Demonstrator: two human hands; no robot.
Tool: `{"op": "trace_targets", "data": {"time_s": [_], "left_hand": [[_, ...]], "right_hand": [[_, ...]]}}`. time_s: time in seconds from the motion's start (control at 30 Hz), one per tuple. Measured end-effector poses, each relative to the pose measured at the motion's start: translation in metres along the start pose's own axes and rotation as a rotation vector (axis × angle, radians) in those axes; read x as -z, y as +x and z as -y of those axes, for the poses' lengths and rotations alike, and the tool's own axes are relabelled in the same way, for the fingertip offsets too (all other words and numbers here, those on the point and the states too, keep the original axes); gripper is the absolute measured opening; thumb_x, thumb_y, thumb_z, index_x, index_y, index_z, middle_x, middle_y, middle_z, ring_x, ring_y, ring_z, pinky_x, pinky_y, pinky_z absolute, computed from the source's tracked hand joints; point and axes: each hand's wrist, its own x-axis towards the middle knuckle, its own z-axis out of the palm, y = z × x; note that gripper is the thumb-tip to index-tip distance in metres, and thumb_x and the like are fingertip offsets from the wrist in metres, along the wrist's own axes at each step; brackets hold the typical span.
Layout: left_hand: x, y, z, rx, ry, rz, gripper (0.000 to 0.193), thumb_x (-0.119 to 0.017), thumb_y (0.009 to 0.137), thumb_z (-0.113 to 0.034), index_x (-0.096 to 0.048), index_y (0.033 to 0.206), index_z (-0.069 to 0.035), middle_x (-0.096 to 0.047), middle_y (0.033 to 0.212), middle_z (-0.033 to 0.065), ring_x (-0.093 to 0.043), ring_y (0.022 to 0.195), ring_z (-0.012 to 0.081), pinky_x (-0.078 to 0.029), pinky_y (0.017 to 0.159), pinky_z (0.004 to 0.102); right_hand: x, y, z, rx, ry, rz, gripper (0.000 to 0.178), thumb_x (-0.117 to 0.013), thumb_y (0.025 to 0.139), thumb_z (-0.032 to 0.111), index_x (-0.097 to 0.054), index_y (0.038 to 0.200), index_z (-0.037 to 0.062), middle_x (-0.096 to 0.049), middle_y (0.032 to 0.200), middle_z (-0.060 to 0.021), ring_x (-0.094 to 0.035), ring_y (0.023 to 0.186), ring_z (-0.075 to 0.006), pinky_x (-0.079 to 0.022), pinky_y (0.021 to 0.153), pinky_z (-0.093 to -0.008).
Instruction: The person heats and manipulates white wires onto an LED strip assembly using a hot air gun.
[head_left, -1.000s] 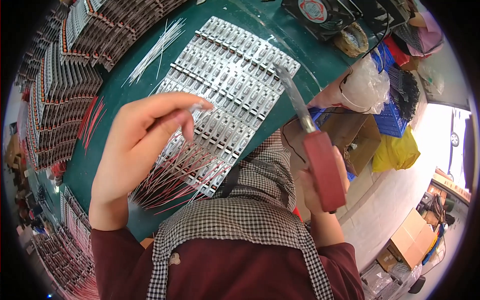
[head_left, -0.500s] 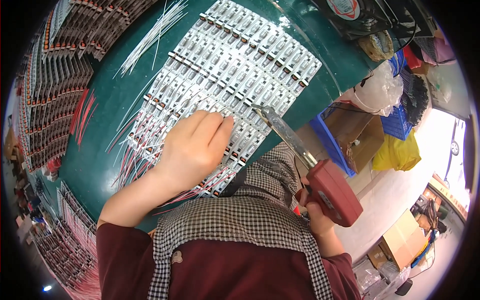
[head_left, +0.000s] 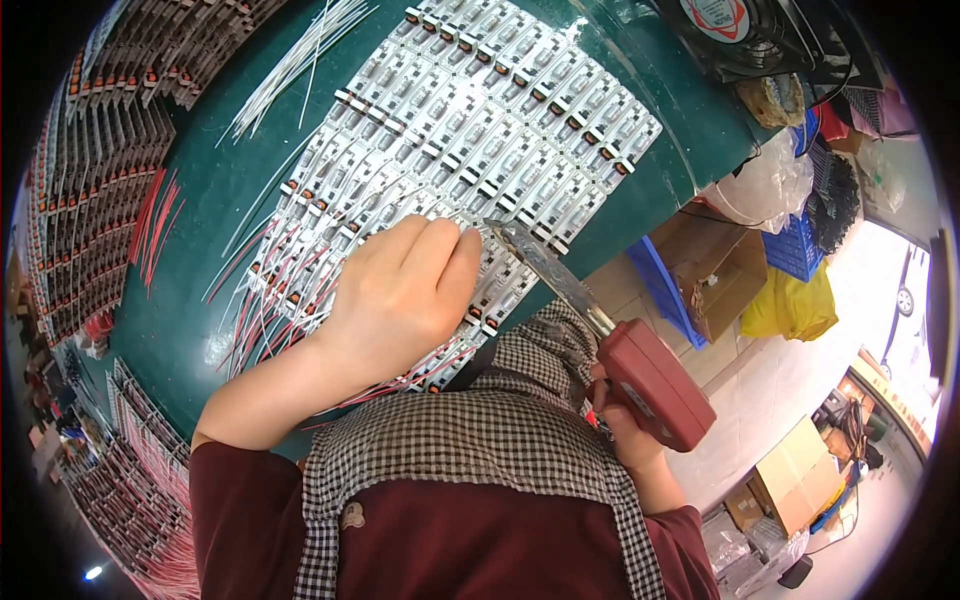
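A large panel of small silvery circuit modules (head_left: 535,140) lies on the green table. My left hand (head_left: 405,285) rests over its near part, fingers curled and pressed together; whatever is at their tips is hidden. Thin red and white wires (head_left: 270,310) fan out from the panel's lower left side, some passing under this hand. My right hand (head_left: 632,440) is wrapped around the handle of a dark red soldering gun (head_left: 657,385). Its long metal barrel slants up and left, bringing the tip to the modules just right of my left fingertips.
Loose white wires (head_left: 290,70) and red wires (head_left: 155,230) lie on the green table (head_left: 225,200). Stacked module panels (head_left: 95,210) stand at left. A black fan (head_left: 725,30) sits at far right. Beyond the table edge are a cardboard box (head_left: 720,280) and a yellow bag (head_left: 795,305).
The soldering gun has shifted slightly left, its tip now closer to my left fingertips. My left hand has moved a little right. The panel sits slightly differently in view.
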Motion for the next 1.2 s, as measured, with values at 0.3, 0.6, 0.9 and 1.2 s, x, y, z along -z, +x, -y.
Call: {"op": "trace_targets", "data": {"time_s": [0.3, 0.6, 0.9, 1.2], "left_hand": [[0.000, 0.000, 0.000, 0.012, 0.000, 0.005, 0.020, -0.059, 0.063, -0.003, -0.058, 0.083, 0.003, -0.042, 0.068, 0.0037, -0.047, 0.059, 0.0147, -0.039, 0.044, 0.0253], [0.001, 0.001, -0.002, 0.014, 0.038, 0.028, 0.020, -0.057, 0.062, -0.004, -0.058, 0.081, 0.003, -0.042, 0.069, 0.0040, -0.047, 0.060, 0.0150, -0.039, 0.046, 0.0249], [0.001, 0.002, -0.006, 0.035, 0.053, 0.026, 0.020, -0.057, 0.060, -0.005, -0.057, 0.079, 0.002, -0.043, 0.070, 0.0042, -0.048, 0.064, 0.0156, -0.040, 0.048, 0.0254], [-0.001, 0.006, -0.010, -0.045, 0.071, -0.081, 0.018, -0.058, 0.059, -0.004, -0.058, 0.076, 0.003, -0.044, 0.070, 0.0053, -0.050, 0.067, 0.0183, -0.042, 0.052, 0.0270]], "right_hand": [[-0.003, 0.014, 0.015, 0.030, 0.042, -0.049, 0.067, -0.079, 0.069, 0.020, -0.045, 0.121, -0.0047, -0.066, 0.094, -0.0132, -0.067, 0.075, -0.0216, -0.052, 0.064, -0.0285], [0.000, 0.024, 0.024, 0.343, -0.269, -0.046, 0.071, -0.081, 0.064, 0.023, -0.047, 0.121, -0.0029, -0.065, 0.093, -0.0134, -0.067, 0.076, -0.0255, -0.052, 0.065, -0.0310], [-0.001, -0.004, 0.007, 0.044, -0.011, -0.104, 0.067, -0.079, 0.069, 0.022, -0.046, 0.122, -0.0049, -0.065, 0.091, -0.0145, -0.067, 0.077, -0.0240, -0.053, 0.064, -0.0298], [0.002, 0.001, 0.014, 0.029, 0.069, -0.079, 0.067, -0.078, 0.070, 0.021, -0.045, 0.122, -0.0052, -0.066, 0.094, -0.0156, -0.067, 0.078, -0.0239, -0.053, 0.066, -0.0293]]}}
